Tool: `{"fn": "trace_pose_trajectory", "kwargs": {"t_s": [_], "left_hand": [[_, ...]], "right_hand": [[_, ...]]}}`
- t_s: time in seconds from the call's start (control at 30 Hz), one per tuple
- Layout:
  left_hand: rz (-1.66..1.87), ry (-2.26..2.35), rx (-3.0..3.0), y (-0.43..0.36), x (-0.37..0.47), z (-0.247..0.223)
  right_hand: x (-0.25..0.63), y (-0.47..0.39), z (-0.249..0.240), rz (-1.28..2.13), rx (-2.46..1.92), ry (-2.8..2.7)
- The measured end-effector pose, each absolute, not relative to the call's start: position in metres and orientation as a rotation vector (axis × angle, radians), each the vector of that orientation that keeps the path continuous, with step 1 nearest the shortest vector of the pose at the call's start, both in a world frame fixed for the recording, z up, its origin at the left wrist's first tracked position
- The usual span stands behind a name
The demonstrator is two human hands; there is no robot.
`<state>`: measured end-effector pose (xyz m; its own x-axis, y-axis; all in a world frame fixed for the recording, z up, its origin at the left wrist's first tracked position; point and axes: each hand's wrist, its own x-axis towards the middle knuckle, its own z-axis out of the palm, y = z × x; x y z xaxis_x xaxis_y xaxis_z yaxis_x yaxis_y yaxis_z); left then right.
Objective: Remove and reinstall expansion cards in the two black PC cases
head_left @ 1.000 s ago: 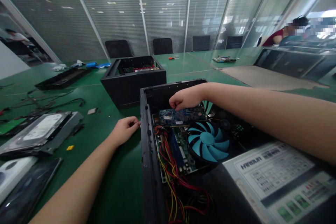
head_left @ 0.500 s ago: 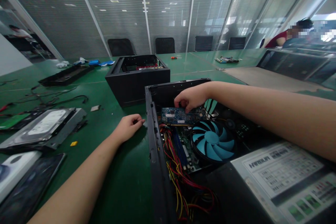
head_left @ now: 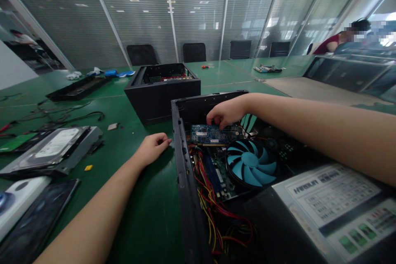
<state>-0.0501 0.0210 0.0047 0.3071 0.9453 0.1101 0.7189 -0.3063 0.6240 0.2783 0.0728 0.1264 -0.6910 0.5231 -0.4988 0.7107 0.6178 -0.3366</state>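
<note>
Head camera: the right hand (head_left: 227, 112) reaches over the black metal computer case (head_left: 182, 152) and appears to pinch the upper edge of the blue rectangular circuit card (head_left: 204, 135), thumb over the near face; the fingers behind are hidden, so how firmly they press I cannot tell. The card is inside the case, toward its far end, just beyond the round fan with cyan blades (head_left: 250, 161). Handling it well calls, I judge, for a hold on the bare edges rather than on the small parts on its face, with an even, straight movement and no rocking. The fan and the bundle of thin red and yellow wires (head_left: 207, 198) lie close enough to be knocked or snagged, so the card's lower edge deserves watching. The left hand (head_left: 153, 148) rests on the glossy green tabletop (head_left: 148, 214) just beside the case wall, loosely curled, fingertips together, nothing visible in it; steadying that wall would probably help keep the case from shifting.
</note>
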Motion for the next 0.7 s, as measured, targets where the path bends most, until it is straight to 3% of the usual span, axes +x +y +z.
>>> {"fn": "trace_pose_trajectory", "kwargs": {"t_s": [0.7], "left_hand": [[0.606,1.483,2.178,0.0299,-0.0487,-0.0025]], "right_hand": [[0.2794,0.0738,0.1191,-0.723,1.059,2.469]]}}
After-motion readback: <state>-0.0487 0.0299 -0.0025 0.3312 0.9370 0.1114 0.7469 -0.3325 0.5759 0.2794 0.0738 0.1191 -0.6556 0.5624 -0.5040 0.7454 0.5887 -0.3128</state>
